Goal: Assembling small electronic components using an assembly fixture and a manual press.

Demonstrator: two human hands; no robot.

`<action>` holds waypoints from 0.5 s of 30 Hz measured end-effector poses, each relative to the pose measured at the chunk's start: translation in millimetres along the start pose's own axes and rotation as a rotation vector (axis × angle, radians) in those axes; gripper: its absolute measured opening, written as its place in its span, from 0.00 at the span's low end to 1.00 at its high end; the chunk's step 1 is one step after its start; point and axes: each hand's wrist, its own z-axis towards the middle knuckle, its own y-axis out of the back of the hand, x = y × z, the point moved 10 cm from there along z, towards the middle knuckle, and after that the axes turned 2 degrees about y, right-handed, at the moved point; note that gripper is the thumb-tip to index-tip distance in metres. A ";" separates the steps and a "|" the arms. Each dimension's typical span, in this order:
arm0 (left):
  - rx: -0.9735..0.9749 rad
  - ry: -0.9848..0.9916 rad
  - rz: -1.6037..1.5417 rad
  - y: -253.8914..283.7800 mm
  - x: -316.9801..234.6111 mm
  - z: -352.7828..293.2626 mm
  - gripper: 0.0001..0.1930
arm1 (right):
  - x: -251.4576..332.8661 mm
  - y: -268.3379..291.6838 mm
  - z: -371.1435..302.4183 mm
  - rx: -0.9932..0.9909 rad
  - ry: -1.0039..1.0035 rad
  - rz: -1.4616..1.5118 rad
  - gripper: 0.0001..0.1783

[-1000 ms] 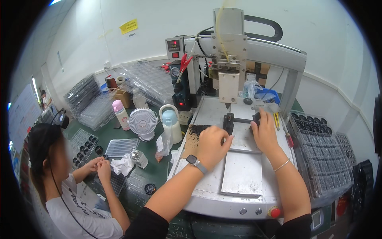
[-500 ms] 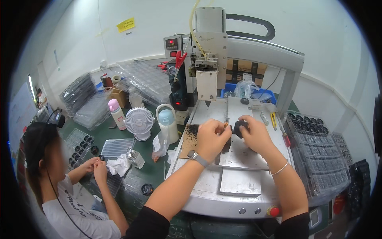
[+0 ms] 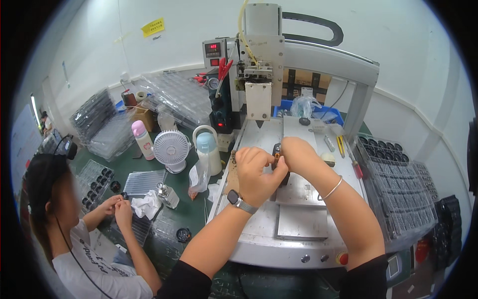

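Observation:
Over the metal bed (image 3: 303,219) of a bench machine, both my hands meet around a small dark part (image 3: 277,149) with an orange spot. My left hand (image 3: 256,174), with a watch on the wrist, is closed with thumb and fingers at the part's near side. Curled over its far right side is my right hand (image 3: 298,153), a bangle on its wrist. Its fingertips are hidden, and so is whatever they hold. The machine's white head block (image 3: 259,101) with a dark pointed tip hangs just beyond my hands.
At right lie a yellow cutter (image 3: 340,146), a red-handled screwdriver (image 3: 357,169) and stacked clear trays (image 3: 393,199) with black round parts. A white fan (image 3: 171,148) and bottles stand left. A co-worker (image 3: 74,224) handles a small part there. A red button (image 3: 342,258) sits on the front.
My right hand has moved left and away from me, turning over against my left hand. The black round piece it held is now out of sight. A pale round thing shows right of it.

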 end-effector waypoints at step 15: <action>-0.053 -0.188 0.049 14.1 -27.8 1.2 0.10 | 10.7 -26.8 2.5 -0.077 0.137 -0.222 0.26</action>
